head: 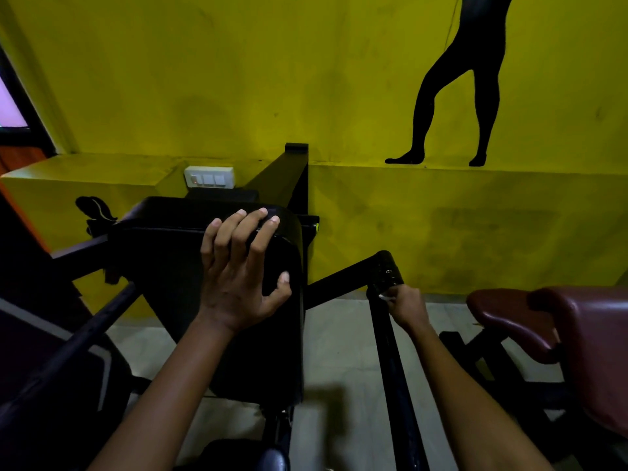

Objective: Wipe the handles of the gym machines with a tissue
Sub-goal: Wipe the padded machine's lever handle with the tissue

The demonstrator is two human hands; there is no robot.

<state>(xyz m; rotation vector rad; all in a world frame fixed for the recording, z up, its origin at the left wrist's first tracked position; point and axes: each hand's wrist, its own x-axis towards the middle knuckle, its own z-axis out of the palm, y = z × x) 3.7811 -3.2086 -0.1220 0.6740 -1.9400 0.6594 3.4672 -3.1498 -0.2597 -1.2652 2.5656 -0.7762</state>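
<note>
A black gym machine stands before me against a yellow wall. My left hand point(239, 266) rests on its black back pad point(163, 253), fingers spread over the top edge and thumb on the pad's right side. My right hand point(406, 305) grips the machine's right black handle point(387, 268) just below its rubber end. A small bit of white tissue point(383, 296) shows between my fingers and the bar; the rest of it is hidden inside my grip. The handle's bar point(394, 368) runs down toward the bottom of the view.
A maroon padded seat point(550, 321) of another machine stands at the right. A black bar point(68, 338) crosses the lower left. A white switch panel point(209, 177) sits on the yellow ledge behind the pad. Grey floor lies between the machines.
</note>
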